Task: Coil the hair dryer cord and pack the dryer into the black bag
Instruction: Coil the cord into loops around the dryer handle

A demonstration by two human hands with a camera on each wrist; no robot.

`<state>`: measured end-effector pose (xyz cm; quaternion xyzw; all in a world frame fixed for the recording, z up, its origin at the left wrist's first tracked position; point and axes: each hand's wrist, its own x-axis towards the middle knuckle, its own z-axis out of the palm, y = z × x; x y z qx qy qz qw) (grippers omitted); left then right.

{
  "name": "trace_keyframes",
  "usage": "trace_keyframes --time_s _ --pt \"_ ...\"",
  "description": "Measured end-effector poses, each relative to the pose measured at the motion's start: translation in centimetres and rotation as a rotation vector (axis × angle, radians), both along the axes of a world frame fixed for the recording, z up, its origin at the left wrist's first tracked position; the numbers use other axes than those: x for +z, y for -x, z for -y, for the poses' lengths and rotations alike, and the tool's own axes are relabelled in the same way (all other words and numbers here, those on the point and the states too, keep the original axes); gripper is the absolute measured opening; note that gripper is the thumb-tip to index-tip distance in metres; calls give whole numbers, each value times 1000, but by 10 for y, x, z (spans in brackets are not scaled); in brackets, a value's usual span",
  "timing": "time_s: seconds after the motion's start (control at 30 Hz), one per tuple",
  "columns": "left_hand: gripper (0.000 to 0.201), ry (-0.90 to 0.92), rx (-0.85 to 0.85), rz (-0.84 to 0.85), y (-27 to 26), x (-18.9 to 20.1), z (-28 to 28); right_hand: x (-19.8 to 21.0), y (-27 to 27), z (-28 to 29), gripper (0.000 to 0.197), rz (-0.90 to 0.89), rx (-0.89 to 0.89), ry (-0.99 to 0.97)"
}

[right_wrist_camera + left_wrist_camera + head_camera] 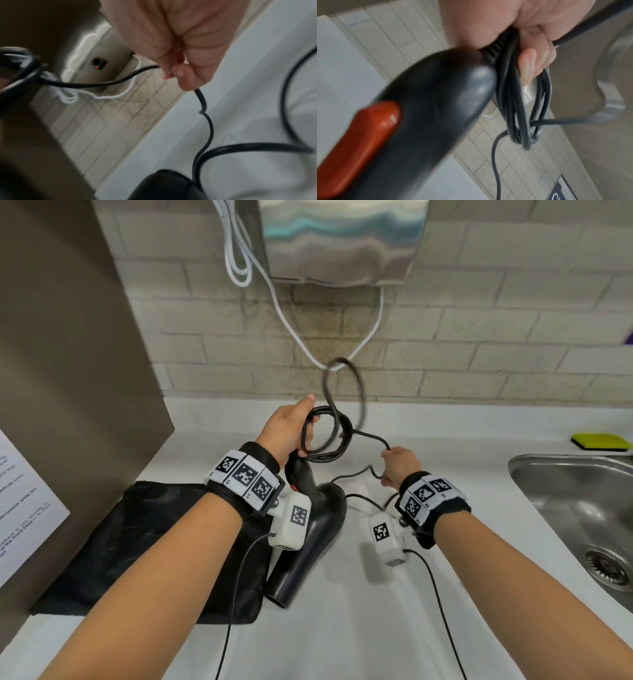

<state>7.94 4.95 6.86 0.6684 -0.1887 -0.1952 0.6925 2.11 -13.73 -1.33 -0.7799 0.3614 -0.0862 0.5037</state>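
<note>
I see the white counter [376, 628] carrying everything, with a steel sink [579, 508] at its right end and a metal wall dryer [339, 237] above, its white cable [284, 320] hanging in a low loop. The black bag [144, 546] lies flat on the counter at the left, its mouth not clearly visible from here. The hair dryer [315, 529] is black with an orange switch, its nozzle pointing toward me and overlapping the bag's right edge; whether it rests on the counter I cannot tell.

My left hand [291, 433] is curled around the gathered loops of the cord [329, 436] at the top of the dryer's handle. My right hand [399, 465] pinches the loose cord further along, feeding the next turn. One wide loop rises right in front of the hanging white cable.

My worry is that loop: if I swing it higher, it could snag the white cable. The slack trailing on the counter has kinks, so a hurried turn could twist the coil into a knot. The loops in my left hand are uneven, and a loosened grip would likely let them spring apart.
</note>
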Motion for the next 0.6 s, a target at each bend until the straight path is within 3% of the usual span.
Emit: trace_keyframes --time_s 0.07,0.2,0.27,0.37,0.47,0.53,0.6 --pt "41 17 15 -35 0 1 0 -5 8 13 48 -172 21 85" --pt "43 20 43 -24 2 2 0 -20 13 19 38 -150 16 -91" --pt "44 11 31 -13 3 2 2 -16 15 11 37 -150 27 -56" --pt "42 -3 4 -8 3 1 3 1 12 -11 45 163 -6 155" --pt "40 -10 -9 -6 3 0 3 23 12 -37 53 483 290 48" --pt "39 -10 -4 -11 3 1 3 31 12 -47 49 442 544 -52" --pt "39 -3 -9 -17 3 2 2 31 9 -51 43 394 646 -67"
